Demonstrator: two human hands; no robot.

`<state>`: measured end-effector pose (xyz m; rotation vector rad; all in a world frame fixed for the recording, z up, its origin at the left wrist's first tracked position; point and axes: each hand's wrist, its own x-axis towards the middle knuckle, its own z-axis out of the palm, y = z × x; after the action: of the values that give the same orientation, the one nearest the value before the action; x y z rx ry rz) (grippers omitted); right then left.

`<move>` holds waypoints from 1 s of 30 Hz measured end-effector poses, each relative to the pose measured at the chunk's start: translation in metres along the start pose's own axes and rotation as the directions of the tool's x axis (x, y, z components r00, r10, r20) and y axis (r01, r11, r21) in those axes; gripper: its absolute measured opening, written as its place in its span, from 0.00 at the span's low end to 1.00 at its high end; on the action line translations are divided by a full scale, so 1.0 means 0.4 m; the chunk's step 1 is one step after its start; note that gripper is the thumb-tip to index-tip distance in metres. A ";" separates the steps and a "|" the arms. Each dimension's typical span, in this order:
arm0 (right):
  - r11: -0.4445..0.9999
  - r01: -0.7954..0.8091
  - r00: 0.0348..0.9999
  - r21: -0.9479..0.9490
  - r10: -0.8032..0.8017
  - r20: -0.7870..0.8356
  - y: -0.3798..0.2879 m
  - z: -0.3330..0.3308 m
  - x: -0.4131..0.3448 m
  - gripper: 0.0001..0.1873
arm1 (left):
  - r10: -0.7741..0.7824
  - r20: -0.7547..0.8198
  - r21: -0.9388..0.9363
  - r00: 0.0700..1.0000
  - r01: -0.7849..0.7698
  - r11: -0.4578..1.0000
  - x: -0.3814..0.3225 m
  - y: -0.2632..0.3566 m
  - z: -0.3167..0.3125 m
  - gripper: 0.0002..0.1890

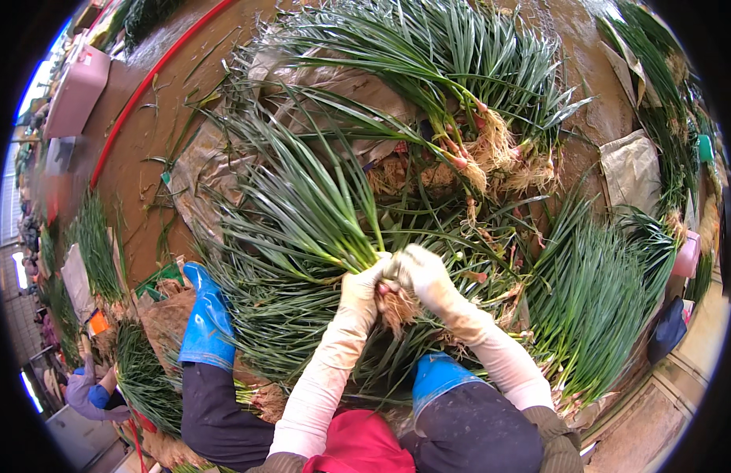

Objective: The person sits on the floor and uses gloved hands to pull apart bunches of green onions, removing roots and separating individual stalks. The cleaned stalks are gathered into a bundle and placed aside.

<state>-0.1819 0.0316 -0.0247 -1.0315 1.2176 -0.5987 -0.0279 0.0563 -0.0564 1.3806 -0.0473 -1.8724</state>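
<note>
My left hand (362, 290), in a pale glove, grips a bunch of green leafy allium plants (336, 236) just above the roots. The leaves fan out to the upper left, and the bulbs with tan roots (396, 304) hang below the hand. My right hand (421, 275), gloved too and slightly blurred, is at the bunch's base beside the left; its fingers are bent, and what they hold cannot be made out. Loose leaves and plants lie under both hands. Beyond them rests a large heap of the same plants (460, 53), its roots and reddish bulbs towards me.
A red hose (146, 83) curves over the wet brown floor at upper left. Bundled plants (596, 290) lie at right. My blue boots (206, 319) flank the pile. A pink container (78, 88) stands at upper left; another person (93, 384) is at lower left.
</note>
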 end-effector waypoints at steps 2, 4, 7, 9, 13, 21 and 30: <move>0.967 0.032 0.860 -0.252 0.102 0.500 -0.026 -0.064 -0.034 0.13 | 0.044 -0.188 0.063 0.981 -0.033 0.997 -0.002 0.058 -0.020 0.12; 0.782 0.353 0.812 -0.514 0.017 0.584 -0.061 -0.154 -0.050 0.15 | 0.164 -0.176 0.045 0.971 -0.159 0.986 -0.011 0.130 -0.050 0.12; 0.585 0.412 0.861 -0.699 -0.502 0.087 -0.090 -0.281 0.030 0.18 | 0.215 -0.033 -0.219 0.976 -0.216 0.951 -0.037 0.212 -0.091 0.09; 0.786 0.125 0.786 -0.605 -0.451 -0.423 -0.088 -0.332 0.174 0.20 | 0.202 0.081 -0.475 0.976 -0.140 0.869 -0.040 0.216 -0.090 0.07; 0.675 -0.137 0.888 -0.725 -0.240 -0.391 -0.092 -0.370 0.412 0.18 | 0.040 0.245 -0.598 0.969 0.118 0.793 -0.028 0.148 -0.045 0.08; 0.997 -0.075 0.997 -0.021 0.074 -0.037 -0.162 -0.231 0.154 0.10 | -0.056 0.160 -0.319 0.986 0.105 0.942 -0.044 0.016 0.044 0.22; 0.988 -0.048 0.998 -0.148 0.055 0.044 0.019 -0.038 0.092 0.19 | -0.082 0.052 -0.070 0.995 0.086 0.994 -0.042 -0.039 0.025 0.06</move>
<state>-0.1871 -0.0008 -0.0489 -1.1274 1.2566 -0.4470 -0.0433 0.0731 -0.0462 1.3058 0.0545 -1.9578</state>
